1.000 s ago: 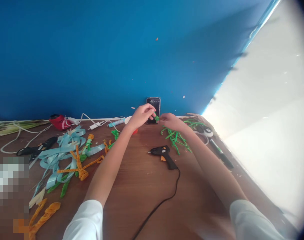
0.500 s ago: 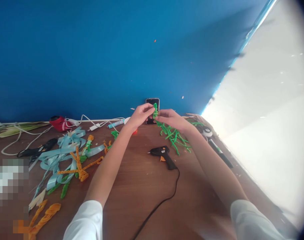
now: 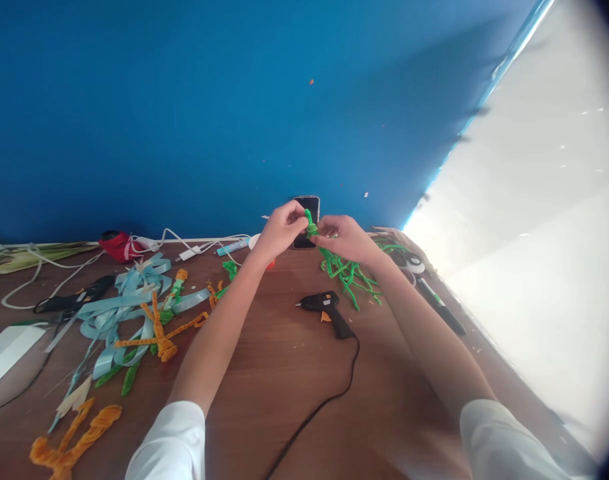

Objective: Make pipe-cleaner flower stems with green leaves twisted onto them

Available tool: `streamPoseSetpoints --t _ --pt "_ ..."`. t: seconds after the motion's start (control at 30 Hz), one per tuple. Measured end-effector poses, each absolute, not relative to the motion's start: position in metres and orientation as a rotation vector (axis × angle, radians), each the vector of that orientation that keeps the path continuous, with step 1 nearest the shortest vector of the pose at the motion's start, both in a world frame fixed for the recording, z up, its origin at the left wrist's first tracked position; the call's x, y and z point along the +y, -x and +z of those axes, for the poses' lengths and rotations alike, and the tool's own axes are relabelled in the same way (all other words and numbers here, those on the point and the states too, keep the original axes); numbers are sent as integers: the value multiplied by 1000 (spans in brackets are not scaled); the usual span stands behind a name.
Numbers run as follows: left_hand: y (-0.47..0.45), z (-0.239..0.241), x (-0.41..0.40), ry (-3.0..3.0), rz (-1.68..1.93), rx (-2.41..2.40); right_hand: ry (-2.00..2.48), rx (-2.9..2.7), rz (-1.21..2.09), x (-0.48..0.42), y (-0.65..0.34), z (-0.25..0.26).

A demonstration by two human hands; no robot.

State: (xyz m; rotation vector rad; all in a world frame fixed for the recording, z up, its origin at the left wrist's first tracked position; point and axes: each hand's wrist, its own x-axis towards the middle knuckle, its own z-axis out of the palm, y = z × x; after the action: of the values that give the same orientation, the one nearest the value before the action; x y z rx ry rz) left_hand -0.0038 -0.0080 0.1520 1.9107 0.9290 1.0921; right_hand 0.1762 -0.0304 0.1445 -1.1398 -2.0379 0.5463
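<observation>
A twisted green pipe cleaner point(image 3: 311, 229) is held up between my two hands, in front of an upright phone point(image 3: 308, 203). My left hand point(image 3: 283, 230) is closed, pinching it from the left with thumb and fingertips. From the right, my right hand point(image 3: 348, 240) grips its lower part between thumb and fingers; some fingertips are hidden. Below the right hand lies a tangle of loose green pipe cleaners point(image 3: 351, 275). A black glue gun point(image 3: 328, 305) rests on the brown table point(image 3: 284, 373) between my forearms, its nozzle pointing left.
At left lie light blue ribbon point(image 3: 99, 313), orange pipe-cleaner figures point(image 3: 165, 348), a second black glue gun point(image 3: 84, 297) and a white box point(image 3: 11, 350). White cables point(image 3: 209, 245) and a red object point(image 3: 120, 247) sit along the blue wall. Black-handled scissors point(image 3: 440, 307) are at right.
The green pipe cleaner has turned between my fingers, its top end now leaning left. My hands have shifted slightly. At lower left, a blocked-out patch is gone and the white box shows.
</observation>
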Motion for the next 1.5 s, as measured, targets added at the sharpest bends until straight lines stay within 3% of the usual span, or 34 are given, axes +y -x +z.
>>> streamPoseSetpoints --t 0.2,0.5,0.93,1.5 --pt "5 151 -8 -2100 1157 1033 1258 -2077 323 -33 -175 145" --pt "5 150 -11 -2255 1094 1302 1526 -2145 -268 -41 -161 142" --pt "1 154 -12 -1955 1037 866 1342 -2157 144 -40 -168 148" --pt "1 148 -11 -2135 992 1059 1403 -2261 -88 -42 -166 144"
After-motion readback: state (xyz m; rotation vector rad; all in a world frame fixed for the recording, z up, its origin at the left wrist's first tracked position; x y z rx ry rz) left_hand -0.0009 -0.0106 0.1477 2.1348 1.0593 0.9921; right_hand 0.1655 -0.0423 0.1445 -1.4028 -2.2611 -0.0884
